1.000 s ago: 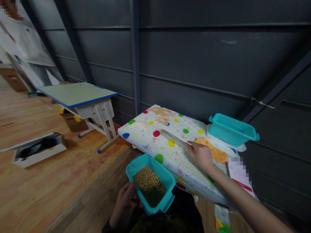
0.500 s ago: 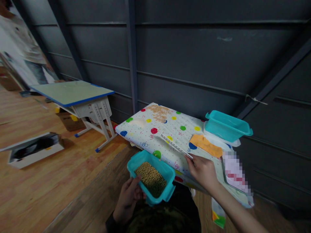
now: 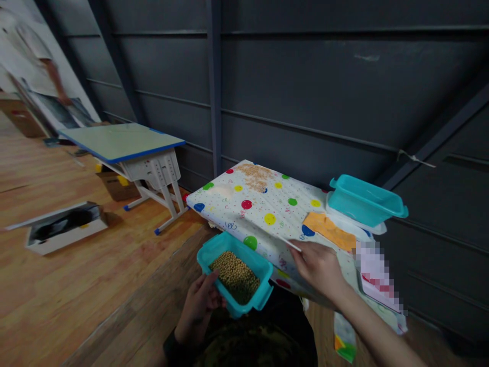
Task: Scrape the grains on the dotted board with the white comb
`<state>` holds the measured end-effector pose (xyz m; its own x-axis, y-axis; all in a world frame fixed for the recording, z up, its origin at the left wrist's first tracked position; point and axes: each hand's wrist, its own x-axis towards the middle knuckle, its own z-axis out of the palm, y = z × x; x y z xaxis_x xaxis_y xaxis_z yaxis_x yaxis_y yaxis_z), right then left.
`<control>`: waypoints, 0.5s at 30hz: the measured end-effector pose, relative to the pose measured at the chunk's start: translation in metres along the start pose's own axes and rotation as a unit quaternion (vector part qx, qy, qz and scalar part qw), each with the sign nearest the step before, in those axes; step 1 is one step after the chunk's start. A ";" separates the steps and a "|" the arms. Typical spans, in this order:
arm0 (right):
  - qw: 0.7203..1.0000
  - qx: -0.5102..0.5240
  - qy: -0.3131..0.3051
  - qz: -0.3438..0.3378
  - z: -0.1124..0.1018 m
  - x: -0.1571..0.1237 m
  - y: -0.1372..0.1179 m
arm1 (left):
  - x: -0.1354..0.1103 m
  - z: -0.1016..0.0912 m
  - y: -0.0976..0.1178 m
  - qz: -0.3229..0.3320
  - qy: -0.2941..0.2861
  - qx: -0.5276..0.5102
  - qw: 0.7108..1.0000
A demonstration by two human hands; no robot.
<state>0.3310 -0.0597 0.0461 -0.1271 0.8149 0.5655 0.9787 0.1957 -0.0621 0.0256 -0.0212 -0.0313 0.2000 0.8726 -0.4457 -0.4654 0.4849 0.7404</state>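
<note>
My left hand [image 3: 199, 307] grips the near left rim of a teal plastic tub [image 3: 206, 248], thumb over the edge. The tub, at the table's front edge, holds pale round beans that look like soybeans [image 3: 234, 271], with darker, greenish ones at the near end. My right hand [image 3: 320, 269] pinches a thin white strip [image 3: 289, 244] over the table, now almost edge-on to me. Beneath it lies a white tablecloth with coloured dots [image 3: 263, 238]. A scatter of tan grains [image 3: 256, 177] and a small pale heap [image 3: 221, 190] lie towards the far left.
A second teal tub [image 3: 367, 201] stands on something white at the back right. Before it are an orange cloth [image 3: 330, 231] and a pixelated flat item [image 3: 376, 275]. Left are a desk [image 3: 126, 140], an open white box [image 3: 69, 229] and a person [image 3: 42, 66]. A dark panelled wall [image 3: 305, 76] rises behind.
The white strip has turned, its flat, hole-lined face now showing only as a thin edge. My left hand still holds the tub, which has barely shifted. The view has swung slightly left.
</note>
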 end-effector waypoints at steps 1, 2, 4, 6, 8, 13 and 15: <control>0.999 -0.017 -0.006 0.034 0.006 0.011 0.010 | 0.002 -0.002 0.000 0.005 0.006 0.000 1.000; 0.997 -0.036 -0.012 0.061 0.012 0.021 0.020 | 0.004 -0.004 -0.001 0.015 0.015 0.003 1.000; 0.995 -0.064 -0.010 0.081 0.024 0.035 0.036 | 0.010 -0.009 -0.005 0.028 0.030 0.003 0.999; 0.994 -0.075 0.003 0.075 0.032 0.038 0.045 | 0.017 -0.015 -0.012 0.029 0.044 0.001 0.999; 0.996 -0.071 0.010 0.060 0.036 0.034 0.046 | 0.024 -0.021 -0.018 0.042 0.047 -0.005 0.998; 0.999 -0.029 -0.006 0.032 0.028 0.023 0.033 | 0.028 -0.029 -0.024 0.034 0.025 -0.005 0.999; 1.000 0.015 -0.015 0.018 0.020 0.022 0.028 | 0.027 -0.029 -0.023 0.033 0.012 -0.006 0.999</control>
<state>0.3524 -0.0255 0.0404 -0.0976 0.8371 0.5383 0.9775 0.1822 -0.1061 0.0163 -0.0100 -0.0751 0.1467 0.9011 -0.4081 -0.4882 0.4248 0.7624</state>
